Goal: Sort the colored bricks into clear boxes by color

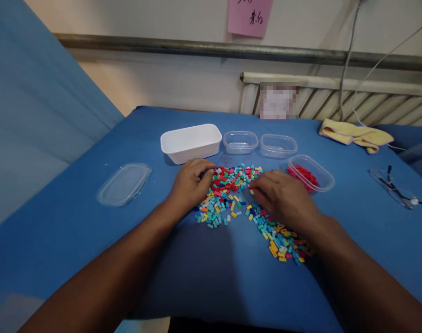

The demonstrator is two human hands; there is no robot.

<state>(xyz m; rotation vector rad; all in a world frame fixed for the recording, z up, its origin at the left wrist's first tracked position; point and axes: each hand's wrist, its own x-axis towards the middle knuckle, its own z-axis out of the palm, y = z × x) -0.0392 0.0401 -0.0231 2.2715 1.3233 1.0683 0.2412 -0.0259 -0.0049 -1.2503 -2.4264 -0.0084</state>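
A spread of small toy building bricks (228, 178) in red, teal, yellow, white and other colours lies on the blue-covered table. At its left edge rests my left hand (193, 182), thumb apart from the bent fingers, touching the bricks. My right hand (282, 194) is over the right side, its fingertips pinched together low among the bricks; what is between them, if anything, is too small to make out. A second part of the heap (280, 238) runs toward me beneath the right wrist. Just beyond that hand, a clear tub (323, 182) holds red bricks.
Behind the bricks stand a white bin (192, 143) and two clear tubs, one in the middle (241, 148) and one further right (278, 151). Clear lids (124, 185) lie at left. A yellow cloth (356, 134) and eyeglasses (394, 187) are at right.
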